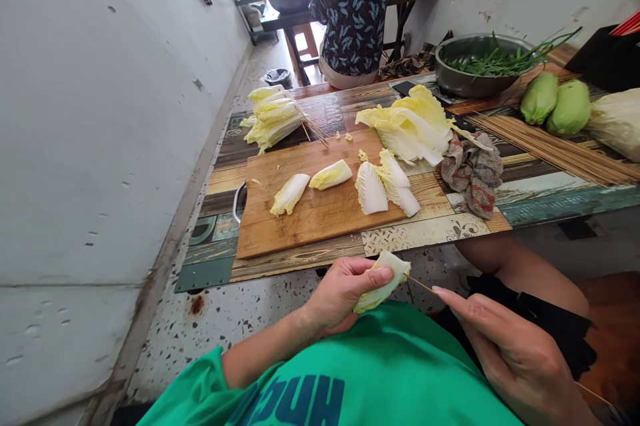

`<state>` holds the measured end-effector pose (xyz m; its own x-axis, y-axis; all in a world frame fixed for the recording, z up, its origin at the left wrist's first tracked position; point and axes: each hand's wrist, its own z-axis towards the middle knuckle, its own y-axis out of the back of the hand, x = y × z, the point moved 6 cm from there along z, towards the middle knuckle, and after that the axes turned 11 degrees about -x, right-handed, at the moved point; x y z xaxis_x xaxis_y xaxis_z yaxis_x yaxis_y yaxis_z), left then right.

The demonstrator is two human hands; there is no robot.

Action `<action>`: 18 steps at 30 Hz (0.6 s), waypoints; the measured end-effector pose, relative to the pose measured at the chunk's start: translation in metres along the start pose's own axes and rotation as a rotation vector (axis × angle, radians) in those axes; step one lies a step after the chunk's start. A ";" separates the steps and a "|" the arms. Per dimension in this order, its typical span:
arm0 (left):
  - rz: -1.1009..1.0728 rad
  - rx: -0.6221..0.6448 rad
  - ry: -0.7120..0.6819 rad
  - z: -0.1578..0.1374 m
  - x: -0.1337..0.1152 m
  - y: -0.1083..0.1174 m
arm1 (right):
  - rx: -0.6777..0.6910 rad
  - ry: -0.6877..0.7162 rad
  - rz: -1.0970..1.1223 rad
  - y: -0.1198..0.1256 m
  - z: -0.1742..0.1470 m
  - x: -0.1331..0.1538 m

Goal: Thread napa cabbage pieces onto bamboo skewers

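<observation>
My left hand (345, 289) pinches a folded piece of napa cabbage (384, 283) between thumb and fingers, just off the table's front edge. A thin wooden skewer (421, 284) meets the cabbage on its right side; how deep it goes is hidden. Closed around that skewer is my right hand (515, 339), with the stick's far end showing behind the palm. On the wooden cutting board (310, 226) lie two rolled cabbage pieces (331, 175) and, further right, some flat-cut cabbage pieces (371, 189). Skewered cabbage (275, 116) is stacked beyond the board's far left corner.
Loose cabbage leaves (410, 126) lie behind the board, beside a crumpled cloth (473, 173). Many bare skewers (555, 146), green squashes (569, 106) and a metal bowl of greens (480, 69) occupy the right. A person (353, 13) is at the table's far end.
</observation>
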<state>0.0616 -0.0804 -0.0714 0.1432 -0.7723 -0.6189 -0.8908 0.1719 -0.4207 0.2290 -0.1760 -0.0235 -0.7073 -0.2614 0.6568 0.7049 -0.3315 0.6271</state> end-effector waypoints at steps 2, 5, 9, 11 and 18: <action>0.006 0.001 0.007 -0.001 0.002 0.000 | 0.001 -0.013 0.018 0.000 0.000 0.000; 0.001 -0.002 0.011 -0.003 0.003 0.000 | 0.012 -0.019 0.053 0.000 0.001 0.002; -0.008 -0.018 -0.040 -0.008 -0.001 0.000 | 0.004 -0.042 0.086 0.004 0.004 0.004; -0.010 -0.040 -0.088 -0.011 -0.004 0.001 | 0.005 -0.042 0.088 0.005 0.005 0.005; 0.020 -0.001 -0.100 -0.015 0.000 0.000 | -0.010 -0.069 0.116 0.005 0.002 0.007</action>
<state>0.0547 -0.0896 -0.0612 0.1676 -0.7042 -0.6900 -0.8944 0.1859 -0.4069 0.2276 -0.1780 -0.0153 -0.6154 -0.2358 0.7521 0.7809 -0.3121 0.5411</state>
